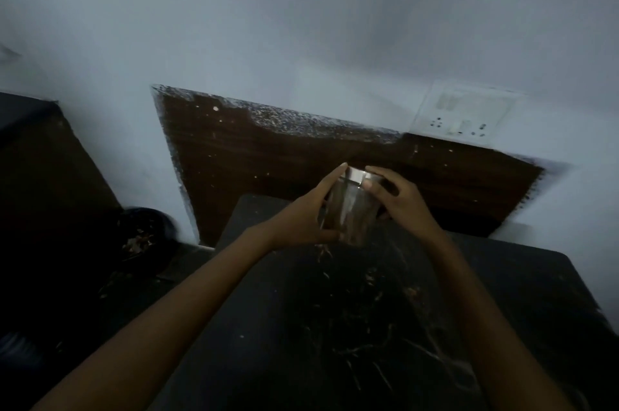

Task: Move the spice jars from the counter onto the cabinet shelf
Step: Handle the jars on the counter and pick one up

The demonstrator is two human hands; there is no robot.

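Note:
A clear spice jar (pixel 351 213) with a silvery lid is held up above the dark counter (pixel 368 327), near its far edge. My left hand (pixel 301 216) grips its left side, fingers stretched up to the lid. On the jar's right side and lid rim sits my right hand (pixel 398 199), fingers curled over it. The jar's contents look brownish; the frame is dim and blurred. No cabinet shelf shows.
A dark brown wooden panel (pixel 268 156) lines the wall behind the counter. A white switch and socket plate (pixel 465 116) sits on the wall at the right. A dark bowl-like object (pixel 144 236) with scraps sits low at the left. Debris flecks the counter.

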